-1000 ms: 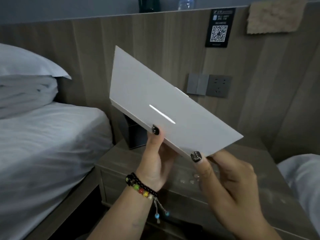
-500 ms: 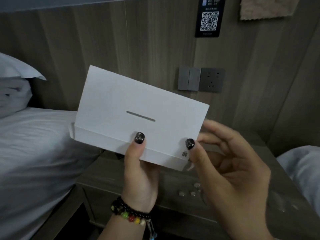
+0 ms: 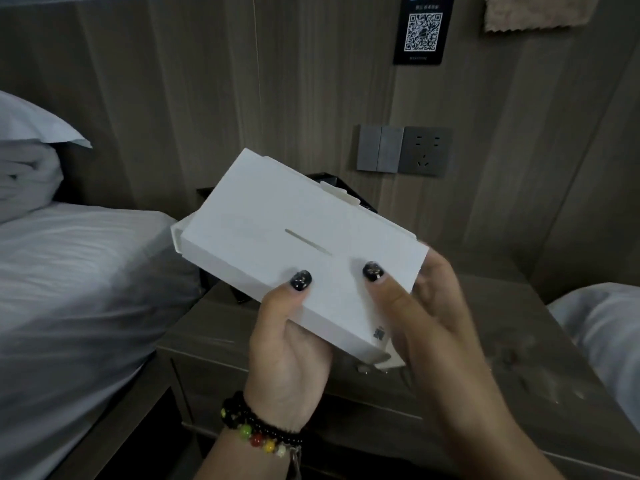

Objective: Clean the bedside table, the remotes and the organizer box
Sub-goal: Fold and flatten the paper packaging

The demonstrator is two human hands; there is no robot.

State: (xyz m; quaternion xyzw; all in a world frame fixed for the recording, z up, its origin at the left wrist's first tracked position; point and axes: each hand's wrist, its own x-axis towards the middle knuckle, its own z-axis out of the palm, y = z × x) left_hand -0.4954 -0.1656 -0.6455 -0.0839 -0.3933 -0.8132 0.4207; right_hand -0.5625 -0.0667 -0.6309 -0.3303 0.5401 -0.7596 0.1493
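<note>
While held above bedside table, one white box gripped: left hand, right hand.

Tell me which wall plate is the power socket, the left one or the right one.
The right plate: it has plug holes. The left plate is a flat pair of switches with none.

White organizer box is up in the air above the bedside table, tilted, broad face with a thin grey slot toward the camera; small dark mark near its lower right corner; grey wood-grain tabletop below looks smudged.
</note>
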